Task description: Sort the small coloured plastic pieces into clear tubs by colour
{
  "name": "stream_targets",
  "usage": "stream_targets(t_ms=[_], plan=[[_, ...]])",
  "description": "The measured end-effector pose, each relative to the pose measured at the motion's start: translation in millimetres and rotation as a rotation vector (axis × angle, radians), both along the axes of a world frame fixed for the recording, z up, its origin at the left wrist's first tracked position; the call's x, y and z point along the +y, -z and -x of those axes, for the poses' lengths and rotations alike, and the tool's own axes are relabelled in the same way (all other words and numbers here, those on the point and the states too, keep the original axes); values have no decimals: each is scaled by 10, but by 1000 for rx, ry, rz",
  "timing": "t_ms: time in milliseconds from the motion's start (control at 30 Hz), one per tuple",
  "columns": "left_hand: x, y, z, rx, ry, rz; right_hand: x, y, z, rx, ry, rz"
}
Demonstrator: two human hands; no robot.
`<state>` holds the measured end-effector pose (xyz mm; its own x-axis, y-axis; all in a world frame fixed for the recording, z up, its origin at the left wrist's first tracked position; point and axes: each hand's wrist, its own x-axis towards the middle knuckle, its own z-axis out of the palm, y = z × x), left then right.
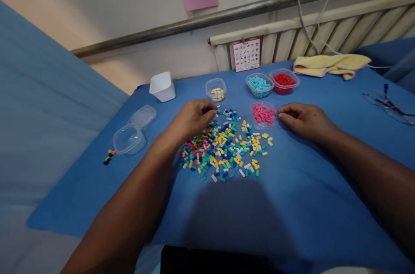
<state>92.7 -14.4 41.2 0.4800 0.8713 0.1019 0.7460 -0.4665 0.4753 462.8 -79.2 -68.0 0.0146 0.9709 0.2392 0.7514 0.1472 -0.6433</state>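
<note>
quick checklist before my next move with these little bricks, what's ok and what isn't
1. Left hand at the brick pile: ok, at its far left part.
2. Brick in the left hand's grip: cannot tell, fingertips too small to judge.
3. Right hand near the pink-brick tub: ok, at its right edge.
4. Loose pile all one colour: not ok, yellow, blue, green, white and others are mixed.
5. Eyeglasses away from the pile: ok, far right on the table.

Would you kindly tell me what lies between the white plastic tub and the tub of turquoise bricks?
The head view shows a clear plastic tub holding pale yellow bricks, with bare blue cloth to either side.
</note>
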Motion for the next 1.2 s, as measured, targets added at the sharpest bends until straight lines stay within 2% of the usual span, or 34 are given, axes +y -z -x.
stream_targets(t_ms=[100,233,400,533,600,767,933,1033,1200], plan=[[-129,10,350,2,-52,76,-23,7,-4,-19,21,6],[-333,148,550,-19,-15,170,-65,-10,-2,-33,41,49],[-447,295,618,101,152,23,-100,-31,-7,-54,70,83],[-468,373,646,96,146,-136,-111,-51,3,-57,77,88],[-506,437,603,136,123,-153,-111,-64,13,-68,90,96],[-606,595,275,322,115,54,-102,-72,21,-55,121,122],[-526,607,-88,330,126,76,-107,-62,13,-62,135,140],[-567,608,-195,326,190,88,-104,-44,0,-80,137,138],[-835,644,-279,281,336,89,-100,-11,-26,-89,99,102]])
